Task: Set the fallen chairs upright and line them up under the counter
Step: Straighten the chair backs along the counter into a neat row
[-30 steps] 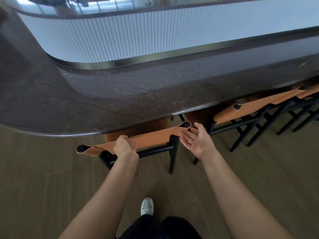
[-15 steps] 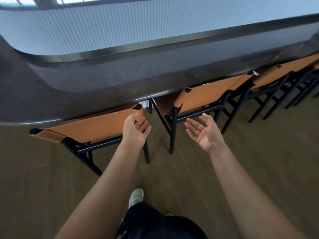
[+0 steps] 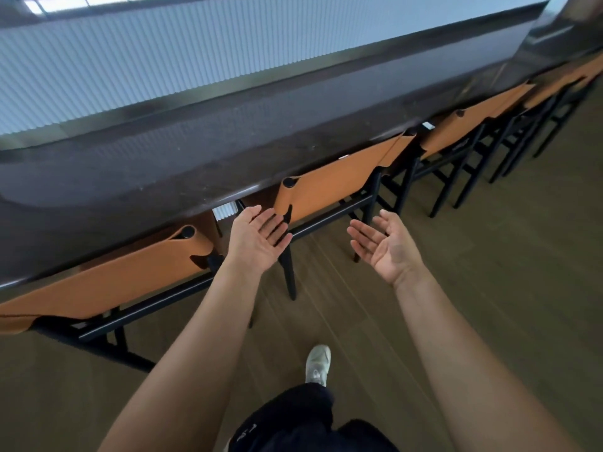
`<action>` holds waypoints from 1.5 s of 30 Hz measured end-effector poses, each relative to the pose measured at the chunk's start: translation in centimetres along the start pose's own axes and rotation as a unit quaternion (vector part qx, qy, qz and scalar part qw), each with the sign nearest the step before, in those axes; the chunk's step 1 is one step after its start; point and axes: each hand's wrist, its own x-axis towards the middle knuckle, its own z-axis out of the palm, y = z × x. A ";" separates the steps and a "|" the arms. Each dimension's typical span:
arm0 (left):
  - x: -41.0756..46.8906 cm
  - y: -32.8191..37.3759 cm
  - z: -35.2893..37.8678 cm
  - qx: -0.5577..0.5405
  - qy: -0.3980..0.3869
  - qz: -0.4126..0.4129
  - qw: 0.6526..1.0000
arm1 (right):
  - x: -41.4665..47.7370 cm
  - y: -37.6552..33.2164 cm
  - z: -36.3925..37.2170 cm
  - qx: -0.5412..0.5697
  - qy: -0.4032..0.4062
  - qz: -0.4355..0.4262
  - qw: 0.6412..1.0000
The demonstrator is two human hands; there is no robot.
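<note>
Several chairs with tan leather backs and black frames stand upright in a row, tucked under the dark stone counter (image 3: 202,148). The nearest chair (image 3: 107,282) is at the lower left, a second chair (image 3: 329,187) is at the centre, and a third chair (image 3: 456,132) stands further right. My left hand (image 3: 257,236) is open, palm up, just in front of the second chair's left post, touching nothing. My right hand (image 3: 385,246) is open too, palm up, over the floor in front of that chair's right leg.
A white ribbed panel (image 3: 163,60) runs behind the counter. Wood plank floor (image 3: 489,288) stretches to the right. My white shoe (image 3: 318,363) and dark shorts (image 3: 303,422) show at the bottom.
My left hand let go of the nearest chair's back and both hands opened. The view shifted right along the counter, so the hands now sit before the second chair.
</note>
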 end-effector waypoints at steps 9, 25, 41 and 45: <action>8.2 -0.2 5.8 0.012 -0.001 -0.061 0.998 | 8.3 -4.3 1.6 -0.034 0.012 0.035 0.999; 16.1 -1.3 10.7 -0.019 0.113 -0.109 0.987 | 18.3 -8.6 3.4 -0.074 0.020 0.088 0.993; 21.9 -2.5 14.1 -0.207 0.231 -0.002 0.951 | 31.3 -13.9 5.3 -0.183 -0.011 0.208 0.961; 21.8 -2.9 13.6 -0.201 0.259 0.020 0.945 | 32.5 -13.0 5.2 -0.169 0.003 0.239 0.956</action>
